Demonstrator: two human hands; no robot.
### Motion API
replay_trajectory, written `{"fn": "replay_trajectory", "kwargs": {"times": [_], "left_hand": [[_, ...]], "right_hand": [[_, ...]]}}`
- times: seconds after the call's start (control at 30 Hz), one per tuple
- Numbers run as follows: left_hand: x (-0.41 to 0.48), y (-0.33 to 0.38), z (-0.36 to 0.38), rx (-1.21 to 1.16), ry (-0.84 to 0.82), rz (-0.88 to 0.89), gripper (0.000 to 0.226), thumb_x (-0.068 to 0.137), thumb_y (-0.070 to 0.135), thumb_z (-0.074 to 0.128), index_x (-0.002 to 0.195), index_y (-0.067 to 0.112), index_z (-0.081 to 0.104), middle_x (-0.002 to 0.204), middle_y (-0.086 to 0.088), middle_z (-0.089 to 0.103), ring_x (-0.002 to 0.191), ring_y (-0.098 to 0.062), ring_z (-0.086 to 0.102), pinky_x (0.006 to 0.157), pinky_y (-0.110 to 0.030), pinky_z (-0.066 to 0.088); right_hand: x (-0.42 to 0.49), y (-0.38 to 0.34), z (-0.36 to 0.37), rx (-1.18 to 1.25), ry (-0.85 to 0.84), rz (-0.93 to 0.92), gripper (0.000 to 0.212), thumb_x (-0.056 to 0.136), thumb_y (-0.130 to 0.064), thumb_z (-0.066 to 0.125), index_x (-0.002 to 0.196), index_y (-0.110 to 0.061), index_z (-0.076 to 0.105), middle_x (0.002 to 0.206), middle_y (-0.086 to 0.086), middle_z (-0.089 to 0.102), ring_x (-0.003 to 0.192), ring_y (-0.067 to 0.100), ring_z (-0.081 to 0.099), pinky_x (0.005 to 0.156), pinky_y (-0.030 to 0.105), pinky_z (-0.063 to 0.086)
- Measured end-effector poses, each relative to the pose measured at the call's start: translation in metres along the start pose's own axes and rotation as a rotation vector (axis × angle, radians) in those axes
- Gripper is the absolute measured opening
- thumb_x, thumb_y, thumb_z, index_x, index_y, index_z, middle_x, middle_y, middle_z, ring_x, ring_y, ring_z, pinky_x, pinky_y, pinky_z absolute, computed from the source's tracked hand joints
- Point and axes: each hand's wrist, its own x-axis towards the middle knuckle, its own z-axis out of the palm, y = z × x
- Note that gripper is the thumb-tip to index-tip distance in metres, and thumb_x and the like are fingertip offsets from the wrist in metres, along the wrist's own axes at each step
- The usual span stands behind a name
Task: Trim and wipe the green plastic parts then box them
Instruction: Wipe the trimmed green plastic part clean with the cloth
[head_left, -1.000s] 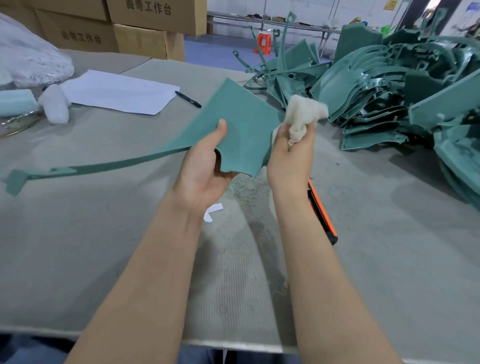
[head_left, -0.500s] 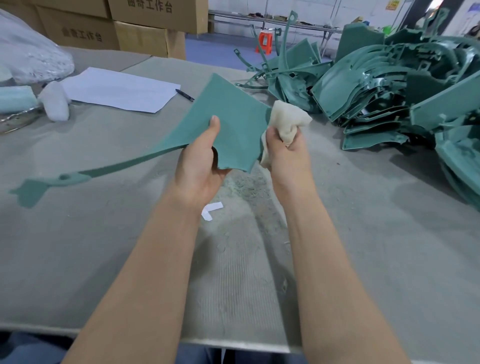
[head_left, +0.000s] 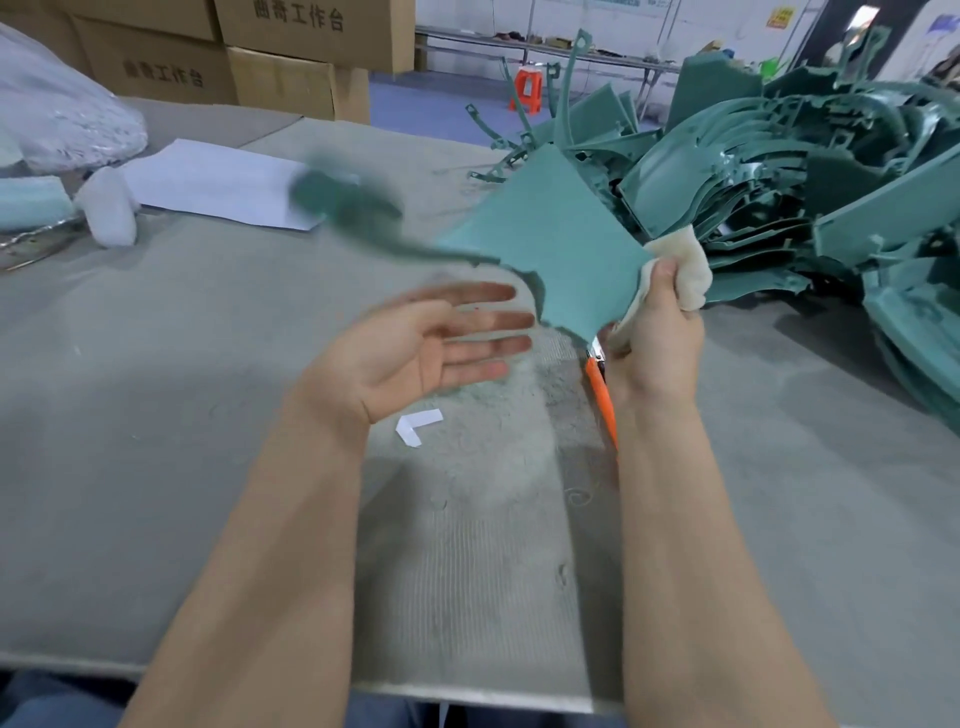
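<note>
Two hands above the grey table (head_left: 156, 415): right hand (head_left: 652, 332) pinches part (head_left: 550, 260) and cloth (head_left: 680, 270) together; left hand (head_left: 415, 348) has fingers spread straight. Pile (head_left: 805, 182) on table's far right; cartons (head_left: 291, 67) beyond its far edge.

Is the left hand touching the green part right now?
Cannot tell. In the head view the open left hand has its fingertips right at the ragged edge of the green part, but motion blur hides any contact or gap.

Held both forearms stretched forward. Held left hand (head_left: 415, 348) flat, palm up, fingers straight and blurred. Gripped cloth (head_left: 685, 265) in curled right hand (head_left: 652, 332), thumb on top, pinching part (head_left: 550, 244) by its edge.
</note>
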Motion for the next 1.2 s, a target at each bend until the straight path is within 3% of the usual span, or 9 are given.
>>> {"fn": "replay_trajectory", "kwargs": {"times": [0.17,0.3,0.43,0.5,0.6,0.67,0.8,1.03,1.2], "left_hand": [[-0.003,0.004,0.003,-0.082,0.062,0.048,0.053,0.081,0.056,0.051,0.107,0.015,0.072,0.106,-0.006,0.073,0.092,-0.020,0.071,0.068,-0.035,0.058],[-0.001,0.000,0.013,0.007,0.217,0.049,0.018,0.092,0.023,0.057,0.104,0.013,0.065,0.099,-0.005,0.074,0.082,-0.017,0.073,0.059,-0.030,0.058],[0.001,0.000,0.017,0.055,0.301,0.068,0.011,0.095,0.015,0.054,0.100,0.014,0.064,0.088,-0.002,0.075,0.075,-0.015,0.072,0.057,-0.030,0.059],[0.004,-0.002,0.021,0.114,0.317,0.066,0.012,0.097,0.018,0.053,0.101,0.015,0.064,0.084,0.000,0.075,0.072,-0.012,0.072,0.059,-0.029,0.059],[0.008,-0.001,0.026,0.259,0.468,0.131,0.023,0.101,0.029,0.044,0.098,0.017,0.063,0.079,0.005,0.069,0.059,0.000,0.066,0.054,-0.016,0.054],[0.007,0.004,0.017,0.422,0.676,0.184,0.033,0.103,0.038,0.037,0.097,0.020,0.064,0.089,0.006,0.069,0.071,0.006,0.066,0.067,-0.011,0.052],[-0.001,0.004,0.005,0.536,0.720,0.190,0.046,0.102,0.047,0.029,0.127,0.020,0.058,0.126,-0.004,0.062,0.112,-0.021,0.060,0.097,-0.039,0.049],[0.002,-0.002,0.014,0.488,0.430,0.122,0.024,0.097,0.037,0.052,0.095,0.020,0.070,0.087,0.004,0.075,0.076,-0.011,0.071,0.072,-0.026,0.057],[-0.001,0.006,0.013,-0.056,0.309,0.222,0.018,0.093,0.026,0.056,0.105,0.017,0.065,0.101,0.000,0.074,0.090,-0.012,0.070,0.080,-0.031,0.058]], "right_hand": [[0.001,0.003,0.004,-0.338,-0.098,-0.147,0.027,0.100,-0.034,0.047,0.079,-0.023,0.060,0.075,0.001,0.058,0.067,0.018,0.056,0.062,0.034,0.044],[0.002,0.005,0.002,-0.283,-0.010,-0.046,0.026,0.099,-0.040,0.045,0.086,-0.025,0.062,0.074,-0.006,0.064,0.067,0.014,0.060,0.063,0.030,0.048],[0.003,0.000,0.002,-0.276,0.141,-0.246,0.041,0.101,-0.039,0.043,0.128,-0.009,0.048,0.104,-0.002,0.058,0.086,0.005,0.059,0.078,0.021,0.048],[-0.006,0.002,0.011,-0.615,-0.039,-0.454,0.050,0.102,-0.040,0.038,0.138,-0.006,0.034,0.120,0.002,0.054,0.103,-0.001,0.058,0.088,0.017,0.045],[-0.040,0.027,0.036,-1.261,-0.420,-0.652,0.044,0.102,-0.021,0.019,0.135,-0.004,0.043,0.135,0.020,0.050,0.126,0.031,0.046,0.104,0.038,0.034],[-0.063,0.037,0.046,-1.224,-0.659,-0.737,0.043,0.099,-0.012,0.028,0.134,0.001,0.049,0.138,0.022,0.050,0.129,0.034,0.041,0.109,0.037,0.026],[-0.064,0.028,0.041,-0.948,-0.841,-0.701,0.050,0.097,-0.004,0.044,0.146,-0.010,0.037,0.134,0.017,0.056,0.117,0.032,0.052,0.095,0.031,0.035],[-0.007,0.017,0.019,-1.198,-0.407,-0.514,0.043,0.100,-0.007,0.037,0.143,-0.003,0.036,0.115,0.018,0.057,0.107,0.031,0.054,0.092,0.038,0.039],[0.004,0.007,-0.001,-0.504,0.000,-0.053,0.037,0.098,-0.019,0.054,0.132,-0.017,0.040,0.125,0.007,0.058,0.110,0.023,0.058,0.095,0.035,0.047]]}}
